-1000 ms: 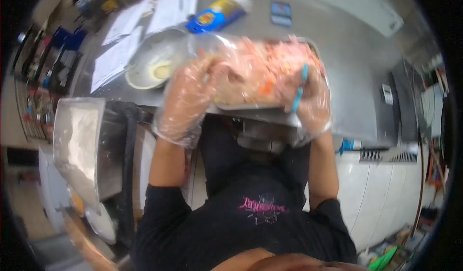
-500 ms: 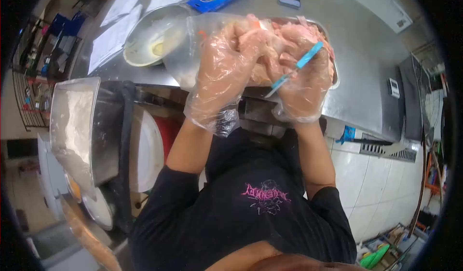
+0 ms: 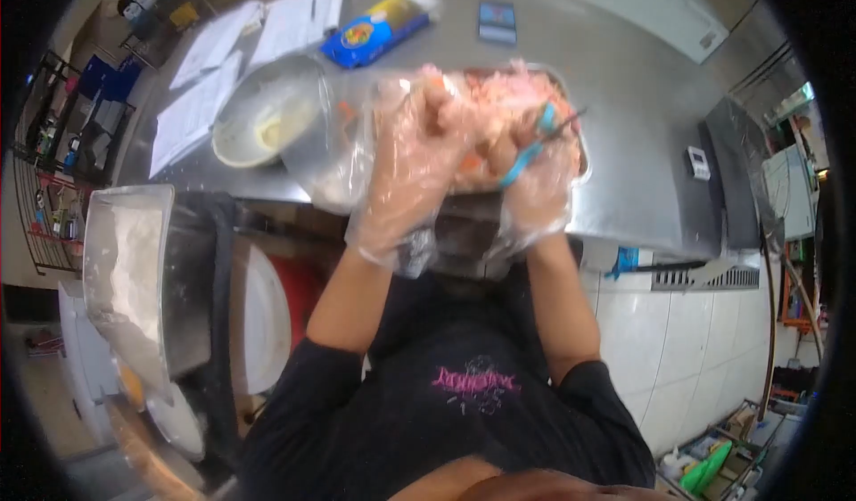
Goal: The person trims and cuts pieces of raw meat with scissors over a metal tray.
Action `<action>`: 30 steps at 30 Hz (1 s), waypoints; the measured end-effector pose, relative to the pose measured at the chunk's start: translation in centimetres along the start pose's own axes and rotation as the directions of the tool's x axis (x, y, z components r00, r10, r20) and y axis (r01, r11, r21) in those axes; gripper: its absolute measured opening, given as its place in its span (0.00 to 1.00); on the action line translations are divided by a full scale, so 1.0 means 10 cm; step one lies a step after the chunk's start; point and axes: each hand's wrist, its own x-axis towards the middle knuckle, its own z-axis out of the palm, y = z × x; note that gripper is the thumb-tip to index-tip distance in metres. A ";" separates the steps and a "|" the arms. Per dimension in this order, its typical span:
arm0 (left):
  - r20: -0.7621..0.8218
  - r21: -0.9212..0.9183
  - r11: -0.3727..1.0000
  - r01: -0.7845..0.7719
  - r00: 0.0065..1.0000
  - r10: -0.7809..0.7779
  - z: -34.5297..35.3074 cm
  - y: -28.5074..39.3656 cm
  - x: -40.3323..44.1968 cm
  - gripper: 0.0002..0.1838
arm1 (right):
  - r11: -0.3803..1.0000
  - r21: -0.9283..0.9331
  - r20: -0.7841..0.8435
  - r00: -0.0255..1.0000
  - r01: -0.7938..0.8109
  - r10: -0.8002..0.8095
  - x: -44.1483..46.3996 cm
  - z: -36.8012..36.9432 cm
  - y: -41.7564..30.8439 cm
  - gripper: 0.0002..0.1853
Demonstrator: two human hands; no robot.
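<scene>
A metal tray [image 3: 583,164] heaped with pink raw meat [image 3: 508,91] and orange bits lies at the table's front edge. My left hand [image 3: 419,144], in a clear plastic glove, is closed in a pinch over the tray's left side; a pale pink piece seems to be between its fingers, blurred. My gloved right hand [image 3: 539,167] is wrapped round a light-blue tool [image 3: 526,158] with a thin dark blade pointing up to the right. A clear plastic bag [image 3: 334,158] lies left of my left hand, beside a metal bowl [image 3: 241,127] with pale yellow contents.
Papers [image 3: 299,20], a blue and yellow packet [image 3: 374,30] and a phone [image 3: 497,21] lie at the back of the steel table [image 3: 624,135]. A small white device [image 3: 698,163] is at the right. A bin of white powder [image 3: 138,269] stands at the lower left.
The view has shifted. Since one second ago my left hand has moved right over the tray, and the blue tool has changed its tilt in my right hand.
</scene>
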 end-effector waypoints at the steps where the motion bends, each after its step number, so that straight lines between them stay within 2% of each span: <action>1: 0.028 -0.074 0.997 -0.023 0.999 0.026 0.00 -0.03 0.02 0.10 | 0.994 0.078 0.040 0.997 -0.076 0.073 0.03 -0.04 -0.03 0.10; 2: 0.051 -0.150 0.988 -0.045 0.997 0.053 0.01 -0.03 -0.01 0.11 | 0.976 0.154 0.081 0.986 -0.154 0.143 0.01 -0.08 -0.05 0.11; 3: 0.001 -0.067 0.997 -0.031 1.000 0.031 0.03 0.04 -0.04 0.12 | 0.971 0.153 0.080 0.982 -0.183 0.172 -0.06 -0.09 -0.07 0.11; 5: -0.015 -0.093 0.995 -0.038 0.999 0.037 0.06 0.06 -0.06 0.09 | 0.805 0.469 0.099 0.927 -0.364 0.361 0.02 -0.11 -0.10 0.15; 6: -0.047 -0.124 0.991 -0.053 0.998 0.047 0.10 0.09 -0.04 0.08 | 0.813 0.472 0.084 0.936 -0.339 0.342 0.06 -0.13 -0.12 0.15; 8: -0.067 -0.156 0.984 -0.087 0.995 0.077 0.12 0.03 -0.03 0.08 | 0.551 0.681 0.214 0.851 -0.482 0.480 0.06 -0.13 -0.14 0.19; 9: -0.082 -0.230 0.973 -0.009 0.997 -0.010 0.13 0.04 -0.04 0.08 | 0.613 0.657 0.238 0.892 -0.439 0.384 0.07 -0.15 -0.03 0.17; 10: -0.088 -0.302 0.951 0.066 0.991 -0.097 0.13 0.05 -0.03 0.08 | 0.627 0.664 0.224 0.908 -0.408 0.354 0.12 -0.16 -0.13 0.17; 12: -0.083 -0.288 0.957 0.021 0.995 -0.047 0.09 -0.01 0.02 0.09 | 0.230 0.860 0.257 0.776 -0.456 0.576 0.17 -0.15 -0.34 0.16; 13: -0.069 -0.306 0.952 -0.011 0.998 -0.011 0.06 -0.05 0.02 0.09 | 0.150 0.888 0.319 0.817 -0.435 0.481 0.10 -0.16 -0.08 0.18; 16: -0.078 -0.329 0.944 -0.030 0.997 0.005 0.11 -0.03 -0.01 0.11 | 0.218 0.826 0.384 0.802 -0.520 0.457 0.15 -0.20 -0.03 0.20; 17: -0.096 -0.334 0.942 -0.033 0.995 0.001 0.13 0.00 -0.05 0.11 | 0.173 0.832 0.389 0.775 -0.528 0.498 0.11 -0.21 -0.02 0.19; 18: -0.084 -0.328 0.944 0.014 0.995 -0.044 0.13 0.05 -0.09 0.11 | 0.065 0.872 0.374 0.745 -0.486 0.553 0.06 -0.18 0.00 0.19; 20: -0.067 -0.401 0.905 0.144 0.980 -0.185 0.13 0.13 -0.09 0.15 | 0.062 0.888 0.367 0.784 -0.455 0.500 0.04 -0.17 -0.04 0.19; 21: -0.081 -0.335 0.929 0.154 0.978 -0.192 0.09 0.07 -0.07 0.18 | 0.065 0.895 0.353 0.790 -0.441 0.501 0.02 -0.15 -0.02 0.19; 23: -0.097 -0.387 0.912 0.134 0.978 -0.185 0.10 0.01 -0.04 0.19 | 0.276 0.840 0.299 0.824 -0.467 0.482 0.03 -0.11 0.03 0.18; 24: -0.124 -0.440 0.890 0.121 0.973 -0.193 0.11 0.01 -0.03 0.19 | 0.291 0.848 0.285 0.843 -0.444 0.456 0.05 -0.10 0.05 0.18; 25: -0.152 -0.466 0.879 0.098 0.970 -0.189 0.12 -0.01 -0.03 0.13 | 0.178 0.893 0.307 0.848 -0.414 0.432 0.03 -0.09 0.06 0.19; 26: -0.151 -0.467 0.881 0.076 0.975 -0.164 0.13 0.05 -0.04 0.13 | 0.058 0.920 0.332 0.851 -0.387 0.408 0.03 -0.10 0.01 0.19; 27: -0.140 -0.430 0.897 0.108 0.973 -0.184 0.13 0.09 -0.04 0.13 | 0.182 0.896 0.278 0.831 -0.405 0.483 0.04 -0.09 -0.06 0.18; 28: -0.132 -0.390 0.909 0.147 0.968 -0.213 0.14 0.10 -0.02 0.14 | 0.186 0.898 0.275 0.838 -0.399 0.471 0.15 -0.11 -0.11 0.18; 29: -0.126 -0.304 0.948 0.097 0.982 -0.140 0.16 0.04 -0.04 0.15 | 0.716 0.634 0.083 0.947 -0.291 0.311 0.21 -0.13 -0.15 0.18; 30: -0.126 -0.301 0.946 0.118 0.979 -0.162 0.15 0.01 -0.05 0.15 | 0.986 0.149 0.019 0.997 -0.072 0.070 0.21 -0.15 -0.15 0.19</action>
